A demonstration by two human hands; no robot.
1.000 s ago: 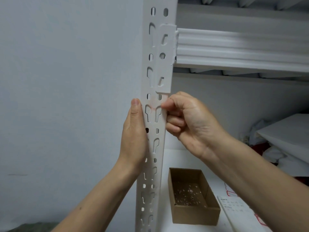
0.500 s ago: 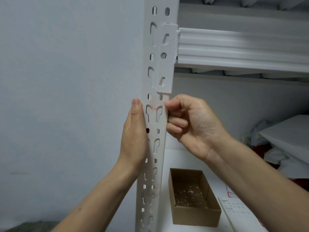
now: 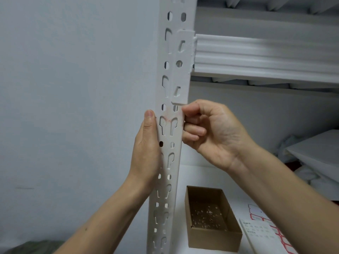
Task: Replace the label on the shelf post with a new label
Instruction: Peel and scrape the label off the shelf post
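Left hand (image 3: 146,143): fingers straight, laid flat along the left flank of the shelf post, steadying it and gripping nothing.
Shelf post (image 3: 169,162): white slotted upright at centre; no whole label shows on it.
Label residue (image 3: 167,120): faint red smear across two keyhole slots.
Right hand (image 3: 211,132): fingers curled, thumb and forefinger at the post's right edge beside the smear; cannot tell whether a scrap is pinched.
Cardboard box (image 3: 211,217): open, below, with small scraps inside.
Label sheet (image 3: 264,228): red-bordered labels, lower right.
Step in hand: judged to be clearing the old label's last traces.
Next move: likely finish cleaning, then peel a new label and set it square.
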